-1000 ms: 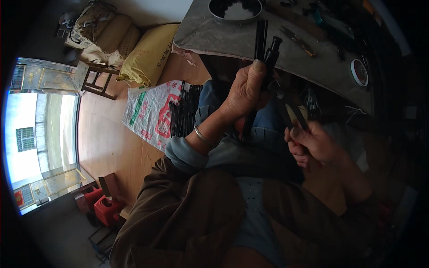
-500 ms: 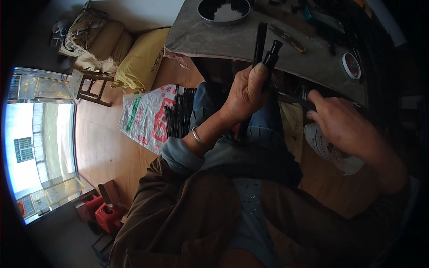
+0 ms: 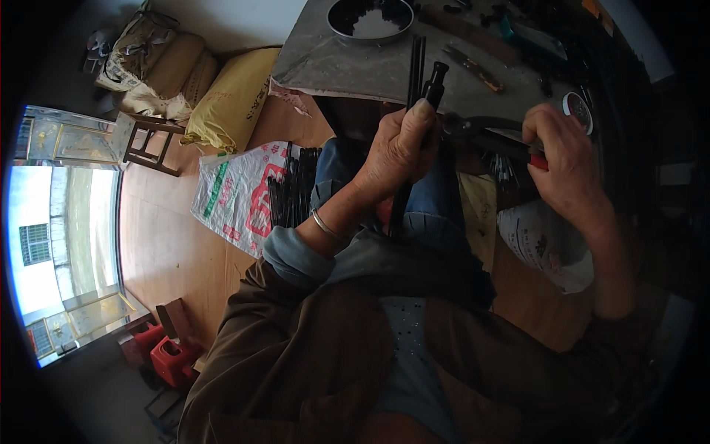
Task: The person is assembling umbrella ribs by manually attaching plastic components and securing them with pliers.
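Note:
My left hand (image 3: 399, 144) is closed around several thin black rods (image 3: 416, 70) and a thicker black tube with a flared end (image 3: 436, 83). The thumb presses against the tube. The rods continue below the fist, between my knees. To the right, my right hand (image 3: 568, 159) grips pliers (image 3: 484, 124) with a red-tipped handle. Their dark head lies just right of the left fist, close to the held pieces; whether it touches them I cannot tell. More black rods (image 3: 292, 189) lie in a pile on a white printed sack (image 3: 233, 192), left of my legs.
Ahead is a grey table (image 3: 318, 66) bearing a metal bowl (image 3: 370, 37) with black and white contents, a knife-like tool (image 3: 477, 70), and a round tin (image 3: 577, 111). Full sacks (image 3: 233, 100), a wooden stool (image 3: 151, 144) and red stools (image 3: 174, 359) stand left. A white bag (image 3: 543, 244) sits right.
My right hand has risen and turned, bringing the pliers up beside the left fist. My left hand, with the rods and tube, has shifted slightly left.

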A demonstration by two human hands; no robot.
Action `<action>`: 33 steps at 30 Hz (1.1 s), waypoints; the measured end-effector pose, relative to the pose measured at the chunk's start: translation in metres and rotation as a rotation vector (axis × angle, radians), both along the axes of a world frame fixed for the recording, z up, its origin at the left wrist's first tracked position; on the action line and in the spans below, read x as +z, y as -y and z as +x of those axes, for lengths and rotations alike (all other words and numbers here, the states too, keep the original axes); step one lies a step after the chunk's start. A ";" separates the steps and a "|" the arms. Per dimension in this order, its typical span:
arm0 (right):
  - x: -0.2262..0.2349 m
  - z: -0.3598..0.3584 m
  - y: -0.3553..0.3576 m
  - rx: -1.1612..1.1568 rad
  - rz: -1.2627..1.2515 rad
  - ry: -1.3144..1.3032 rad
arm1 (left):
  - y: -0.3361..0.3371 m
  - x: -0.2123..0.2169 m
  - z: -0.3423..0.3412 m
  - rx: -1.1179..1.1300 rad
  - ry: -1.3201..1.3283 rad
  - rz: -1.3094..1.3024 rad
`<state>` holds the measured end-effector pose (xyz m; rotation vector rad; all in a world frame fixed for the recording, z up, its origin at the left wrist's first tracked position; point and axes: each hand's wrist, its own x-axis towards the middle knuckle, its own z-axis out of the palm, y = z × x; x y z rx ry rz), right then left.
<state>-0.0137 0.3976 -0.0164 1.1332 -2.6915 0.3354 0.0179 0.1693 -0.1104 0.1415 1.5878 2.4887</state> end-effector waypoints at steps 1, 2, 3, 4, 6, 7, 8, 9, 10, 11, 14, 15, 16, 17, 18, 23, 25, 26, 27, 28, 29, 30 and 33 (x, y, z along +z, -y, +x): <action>-0.001 -0.002 0.001 0.048 0.005 -0.043 | -0.001 0.001 0.000 -0.018 0.011 -0.027; -0.001 -0.003 0.002 0.053 0.003 -0.042 | -0.001 0.002 0.001 -0.034 0.023 -0.054; -0.002 -0.005 0.003 0.075 -0.002 -0.073 | 0.000 0.003 0.001 -0.028 0.025 -0.056; -0.003 -0.006 0.004 0.096 -0.008 -0.104 | 0.000 0.004 0.001 -0.006 0.036 -0.059; -0.010 -0.011 0.001 0.142 -0.041 -0.071 | 0.000 0.006 0.002 0.019 0.046 -0.062; -0.016 -0.014 -0.001 0.185 -0.073 -0.037 | 0.002 0.006 0.003 -0.002 0.059 -0.037; -0.029 -0.017 -0.007 0.175 -0.067 -0.038 | 0.000 0.008 0.004 -0.037 0.070 -0.007; -0.049 -0.021 -0.014 0.221 -0.180 0.041 | -0.001 0.009 0.007 -0.046 0.070 -0.003; -0.062 -0.022 -0.020 0.259 -0.289 0.117 | -0.002 0.012 0.011 -0.158 0.072 0.062; -0.071 -0.019 -0.017 0.262 -0.289 0.119 | 0.000 0.012 0.014 -0.253 0.078 0.118; -0.087 0.000 -0.005 0.207 -0.455 0.281 | 0.008 0.005 0.016 -0.272 0.086 0.134; -0.088 0.003 -0.002 0.211 -0.461 0.282 | 0.011 0.003 0.016 -0.248 0.079 0.117; -0.088 0.004 0.000 0.177 -0.454 0.211 | 0.011 0.000 0.013 -0.166 0.066 0.091; -0.087 0.005 0.001 0.138 -0.442 0.135 | 0.009 -0.005 0.010 -0.170 0.060 0.089; -0.083 0.006 0.001 0.136 -0.444 0.127 | 0.006 -0.010 0.008 -0.057 0.016 0.087; -0.044 0.013 0.008 0.053 -0.253 -0.087 | 0.002 -0.010 0.004 0.099 -0.029 0.026; -0.036 0.015 0.009 0.046 -0.271 -0.057 | 0.002 -0.014 0.003 0.112 -0.039 -0.045; -0.034 0.015 0.009 0.047 -0.289 -0.027 | 0.003 -0.015 0.002 0.110 -0.040 -0.049; -0.031 0.015 0.010 0.046 -0.293 -0.028 | 0.006 -0.016 0.002 0.120 -0.009 -0.053; -0.029 0.015 0.010 0.046 -0.254 -0.067 | 0.007 -0.017 0.001 0.131 0.022 -0.058; -0.028 0.017 0.011 0.042 -0.215 -0.103 | 0.006 -0.015 0.002 0.126 0.023 -0.062; -0.029 0.017 0.012 0.037 -0.218 -0.103 | 0.002 -0.011 0.002 0.128 0.012 -0.041; -0.030 0.017 0.018 0.020 -0.187 -0.138 | 0.000 -0.009 0.002 0.131 0.007 -0.019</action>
